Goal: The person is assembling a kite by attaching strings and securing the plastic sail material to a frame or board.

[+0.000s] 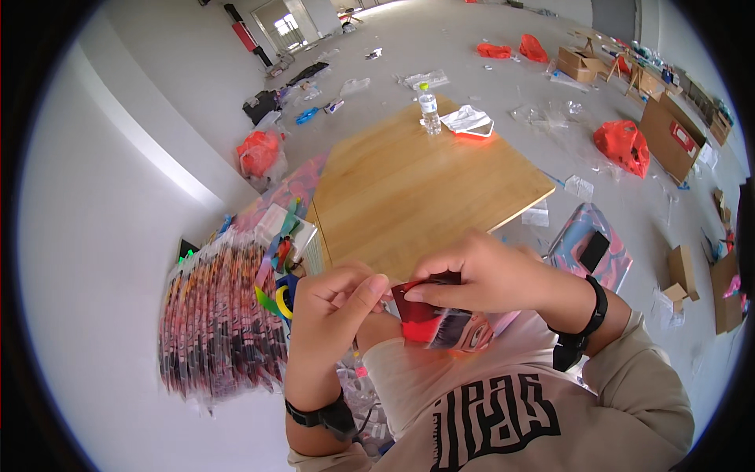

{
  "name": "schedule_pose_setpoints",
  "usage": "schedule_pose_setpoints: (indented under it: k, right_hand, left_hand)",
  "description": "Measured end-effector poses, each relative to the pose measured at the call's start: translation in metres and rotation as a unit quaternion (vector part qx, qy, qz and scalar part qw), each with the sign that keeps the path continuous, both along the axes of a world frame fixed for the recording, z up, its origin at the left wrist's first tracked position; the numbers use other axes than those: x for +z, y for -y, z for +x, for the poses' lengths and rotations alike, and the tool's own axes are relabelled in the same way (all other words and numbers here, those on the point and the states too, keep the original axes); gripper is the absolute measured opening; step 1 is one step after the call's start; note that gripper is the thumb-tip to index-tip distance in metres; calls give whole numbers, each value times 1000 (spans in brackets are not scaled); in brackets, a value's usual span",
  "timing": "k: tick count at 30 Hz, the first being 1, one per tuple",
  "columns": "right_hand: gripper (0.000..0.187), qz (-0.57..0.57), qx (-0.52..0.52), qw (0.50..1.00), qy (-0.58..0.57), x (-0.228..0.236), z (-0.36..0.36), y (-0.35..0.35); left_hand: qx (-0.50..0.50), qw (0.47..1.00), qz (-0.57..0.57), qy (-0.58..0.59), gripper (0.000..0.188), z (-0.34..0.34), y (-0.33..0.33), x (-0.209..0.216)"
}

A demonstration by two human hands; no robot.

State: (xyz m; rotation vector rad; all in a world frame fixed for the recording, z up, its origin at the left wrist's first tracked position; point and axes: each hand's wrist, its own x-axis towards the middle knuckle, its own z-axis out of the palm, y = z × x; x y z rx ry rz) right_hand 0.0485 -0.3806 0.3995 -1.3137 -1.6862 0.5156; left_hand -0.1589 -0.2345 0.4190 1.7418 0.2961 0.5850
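Near the table (425, 197), right hand (484, 274) pinches printed sheet (440, 324).

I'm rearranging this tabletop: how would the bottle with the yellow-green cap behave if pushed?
The bottle stands tall and narrow, so a push near its top would probably tip it. Its sides look round, so once down it would likely roll. Its clear wall looks like plastic, so it may give slightly if squeezed.
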Motion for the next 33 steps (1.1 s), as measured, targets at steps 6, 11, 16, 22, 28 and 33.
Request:
schedule_pose_setpoints:
  k: [6, 11, 16, 22, 28, 33]
  right_hand:
    - [17, 6, 10, 1000, -9, -6, 0, -4]
    - [17, -15, 28, 999, -15, -4, 1, -7]
    - [17, -38, 34, 999, -8, -4, 4, -6]
    - [17, -60, 38, 997, -15, -4, 7, -7]
    - [18, -71, 50, 996, -18, -3, 9, -8]
    - [18, -62, 48, 997, -19, -3, 8, -7]
  left_hand:
    - [12, 999, 26, -15, 11, 0, 1, 3]
    - [15, 998, 42, -53, 8, -1, -5, 10]
    - [19, 992, 106, -69, 9, 3, -4, 17]
    - [48, 986, 133, -83, 9, 5, 0, 18]
    - [27, 995, 77, -57, 9, 3, -6, 9]
    - [25, 995, 81, -55, 8, 4, -5, 6]
